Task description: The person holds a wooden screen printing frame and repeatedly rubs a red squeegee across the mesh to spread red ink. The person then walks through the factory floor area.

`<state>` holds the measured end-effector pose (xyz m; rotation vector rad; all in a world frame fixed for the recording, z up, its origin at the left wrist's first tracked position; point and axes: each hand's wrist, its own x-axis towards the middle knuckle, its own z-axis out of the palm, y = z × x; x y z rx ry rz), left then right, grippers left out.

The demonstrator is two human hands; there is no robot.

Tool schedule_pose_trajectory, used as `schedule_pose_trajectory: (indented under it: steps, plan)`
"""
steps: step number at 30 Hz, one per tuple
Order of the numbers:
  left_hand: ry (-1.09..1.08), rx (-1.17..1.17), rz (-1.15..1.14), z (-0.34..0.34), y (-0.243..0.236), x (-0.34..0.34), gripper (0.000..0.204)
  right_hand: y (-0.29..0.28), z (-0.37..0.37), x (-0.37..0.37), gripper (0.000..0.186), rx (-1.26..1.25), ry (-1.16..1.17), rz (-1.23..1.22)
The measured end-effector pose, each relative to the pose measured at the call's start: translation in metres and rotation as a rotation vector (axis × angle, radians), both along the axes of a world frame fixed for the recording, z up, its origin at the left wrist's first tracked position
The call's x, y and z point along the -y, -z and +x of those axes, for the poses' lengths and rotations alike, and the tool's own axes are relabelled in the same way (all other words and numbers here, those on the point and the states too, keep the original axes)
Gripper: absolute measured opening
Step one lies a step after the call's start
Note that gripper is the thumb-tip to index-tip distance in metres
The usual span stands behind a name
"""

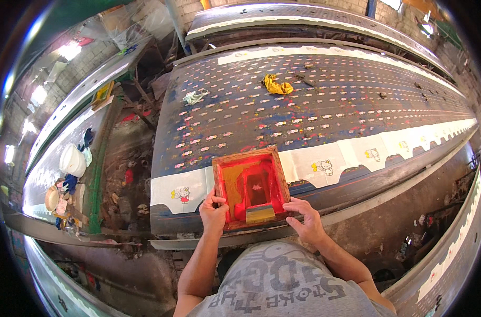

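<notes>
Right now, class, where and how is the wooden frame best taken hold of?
Take the wooden frame from the person's near side, by its left rail and right rail together: these straight, opposite edges border the red-smeared inside, probably giving a cleaner, balanced hold.

Lg dark-grey block lettering (275, 272), approx. 2 rows, printed across the front of the person's light-grey fabric T-shirt (298, 252); lower row curves w/ the cloth, nr. the bottom edge of the head cam's view.
</notes>
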<state>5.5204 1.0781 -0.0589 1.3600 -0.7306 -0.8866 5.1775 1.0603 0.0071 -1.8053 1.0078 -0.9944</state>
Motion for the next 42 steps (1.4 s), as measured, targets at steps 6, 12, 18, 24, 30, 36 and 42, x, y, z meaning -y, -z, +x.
schedule_pose_trajectory:
  steps: [6, 12, 18, 24, 30, 36, 42]
  plan:
    - [0.018, -0.087, -0.064, -0.001, 0.002, 0.001, 0.023, -0.015, 0.003, -0.002, 0.035, -0.085, 0.078, -0.109]
    - [0.023, -0.021, -0.025, 0.003, 0.006, 0.000, 0.023, -0.029, 0.022, -0.011, 0.034, -0.099, 0.093, -0.174]
    - [0.027, 0.079, -0.011, 0.003, 0.007, 0.000, 0.021, -0.032, 0.042, -0.026, 0.038, -0.329, -0.060, -0.388]
    - [0.000, 0.293, 0.016, -0.003, 0.007, 0.000, 0.061, -0.031, 0.065, -0.019, 0.041, -0.491, -0.113, -0.459]
    - [0.001, 0.400, 0.051, 0.003, 0.012, 0.002, 0.080, -0.025, 0.073, 0.016, 0.041, -0.555, -0.250, -0.513]
    - [-0.008, 0.030, -0.068, 0.001, 0.025, 0.005, 0.039, -0.023, 0.071, 0.042, 0.046, -0.591, -0.476, -0.398]
    - [-0.086, -0.196, -0.108, 0.007, 0.030, 0.006, 0.033, -0.024, 0.073, 0.094, 0.049, -0.633, -0.637, -0.204]
